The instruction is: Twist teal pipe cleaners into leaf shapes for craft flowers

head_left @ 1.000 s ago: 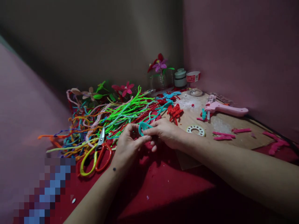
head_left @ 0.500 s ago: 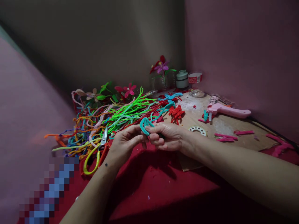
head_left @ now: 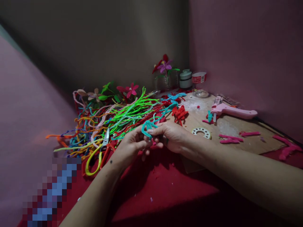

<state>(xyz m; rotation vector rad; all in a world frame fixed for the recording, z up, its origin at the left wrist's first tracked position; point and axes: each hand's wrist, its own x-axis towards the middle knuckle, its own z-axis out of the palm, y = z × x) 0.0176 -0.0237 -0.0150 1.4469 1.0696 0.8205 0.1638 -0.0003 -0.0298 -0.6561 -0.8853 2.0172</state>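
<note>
A turquoise pipe cleaner point(head_left: 147, 129), bent into a loop, is held between my two hands above the red cloth. My left hand point(head_left: 134, 142) pinches its lower left side, with fingers curled. From the right, my right hand point(head_left: 169, 134) grips the same piece between thumb and fingers; some of its fingertips are hidden behind it. Just beyond the hands lies a pile of bright green pipe cleaners point(head_left: 132, 110). Scissors point(head_left: 94, 160) with yellow and red handles rest left of my left wrist.
On the right, a cardboard sheet point(head_left: 258, 146) carries a pink glue gun point(head_left: 236, 111), pink pieces point(head_left: 229, 138) and a white ring with holes point(head_left: 201, 133). Red pieces point(head_left: 180, 113) lie near its left edge. Fuzzy flowers point(head_left: 164, 65) and a grey jar point(head_left: 186, 78) stand at the back.
My right hand's fingers have shifted on the turquoise piece, and its loop looks wider now. My left fingers have moved slightly lower. The surroundings have stayed put apart from a small view shift.
</note>
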